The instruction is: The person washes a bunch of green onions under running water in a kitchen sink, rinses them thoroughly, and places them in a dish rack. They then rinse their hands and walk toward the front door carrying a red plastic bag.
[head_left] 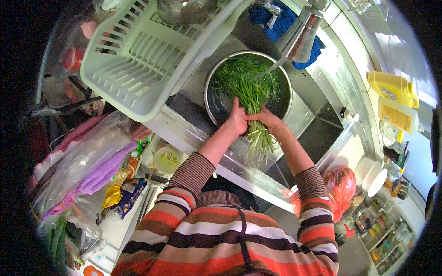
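Observation:
A bunch of long-stemmed leafy greens (253, 89) spreads over a round steel basin (206, 91) standing in the sink (304, 79). My left hand (238, 117) and my right hand (265, 119) both clasp the stems, one on each side, meeting near the basin's front rim. Pale root ends (260, 141) hang out below my hands toward the sink's front edge. From the chrome faucet head (298, 38), a stream of water falls onto the leaves. Water lies in the basin around the greens.
A pale plastic dish rack (138, 72) holding a metal bowl (186, 10) stands at the left. Blue cloth (307, 55) lies behind the faucet. Yellow bottles (392, 89) line the right wall, with a red plastic bag (340, 189) nearer me. A purple towel (107, 169) hangs at left.

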### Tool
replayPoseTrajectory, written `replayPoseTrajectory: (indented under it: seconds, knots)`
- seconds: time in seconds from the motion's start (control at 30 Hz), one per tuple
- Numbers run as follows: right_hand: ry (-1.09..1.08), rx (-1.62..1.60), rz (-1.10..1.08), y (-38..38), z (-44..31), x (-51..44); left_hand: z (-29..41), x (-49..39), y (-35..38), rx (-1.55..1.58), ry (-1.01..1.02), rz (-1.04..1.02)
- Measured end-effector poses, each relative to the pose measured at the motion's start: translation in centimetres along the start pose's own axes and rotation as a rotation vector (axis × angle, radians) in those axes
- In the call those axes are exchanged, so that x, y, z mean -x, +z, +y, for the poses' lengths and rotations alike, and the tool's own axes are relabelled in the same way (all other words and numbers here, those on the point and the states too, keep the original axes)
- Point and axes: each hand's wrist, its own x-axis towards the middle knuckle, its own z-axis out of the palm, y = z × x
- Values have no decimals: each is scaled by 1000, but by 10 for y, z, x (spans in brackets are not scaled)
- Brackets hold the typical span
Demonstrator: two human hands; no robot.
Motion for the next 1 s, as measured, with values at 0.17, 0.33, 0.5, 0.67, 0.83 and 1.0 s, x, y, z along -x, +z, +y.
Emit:
replayPoseTrajectory:
  seconds: [0.17, 0.33, 0.5, 0.67, 0.83, 1.0]
  knots:
    - [-109, 175, 80, -14, -27, 52, -7, 35, 25, -369, -35, 134]
    - [-205, 240, 113, -1, -92, 183, -45, 134, 76, -386, 280, -447]
    - [-272, 432, 53, 2, -98, 188, -51, 156, 75, -363, 239, -401]
    - [-223, 1347, 212, -18, -42, 28, 15, 72, 10, -1282, 198, 127]
    - [12, 1776, 312, -17, 16, -53, 49, -1, -16, -2330, 846, 484]
    - [-55, 1777, 440, -29, 45, -76, 60, -56, -31, -2766, 343, 420]
